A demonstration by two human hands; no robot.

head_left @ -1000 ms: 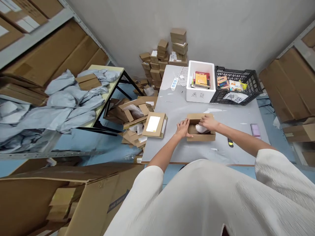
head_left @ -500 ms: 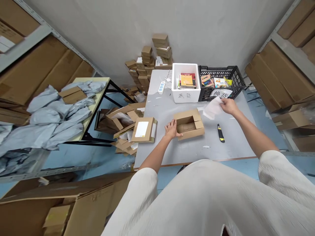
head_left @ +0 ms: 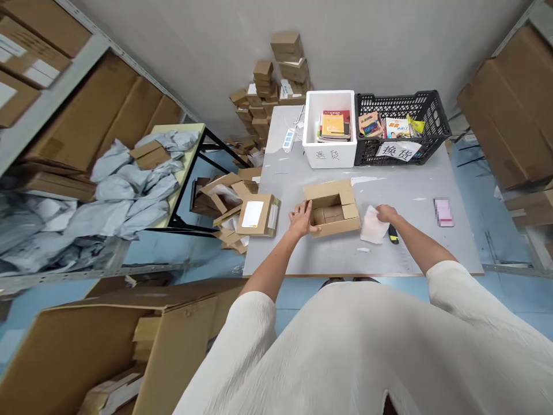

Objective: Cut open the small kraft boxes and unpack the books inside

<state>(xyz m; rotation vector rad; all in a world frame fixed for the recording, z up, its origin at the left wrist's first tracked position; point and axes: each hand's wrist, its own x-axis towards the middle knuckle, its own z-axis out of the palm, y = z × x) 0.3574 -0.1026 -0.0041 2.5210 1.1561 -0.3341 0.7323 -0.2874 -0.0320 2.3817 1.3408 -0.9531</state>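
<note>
My left hand [head_left: 300, 220] grips the left end of an open cardboard box [head_left: 339, 228], fingers over its rim and thumb along the near side. The box's inside shows bare cardboard. In my right hand [head_left: 386, 214], just right of the box, the fingers pinch a thin pinkish-white sheet or pouch [head_left: 374, 226]; I cannot tell which. It hangs low over the table. A black and yellow utility knife [head_left: 393, 234] lies beside that hand, partly hidden by it. A closed cardboard box [head_left: 258, 215] with a white label sits at the table's left edge.
At the back of the grey table [head_left: 328, 259] stand a white foam box [head_left: 329, 155] and a black crate [head_left: 401, 153], both holding books. A phone [head_left: 443, 212] lies at right, a power strip [head_left: 289, 140] at back left. Grey parcels [head_left: 116, 190] cover a side table.
My right hand has brought the pinkish-white sheet or pouch down and nearer to me, beside the box. The view has shifted, and the phone now shows. My left hand keeps its hold.
</note>
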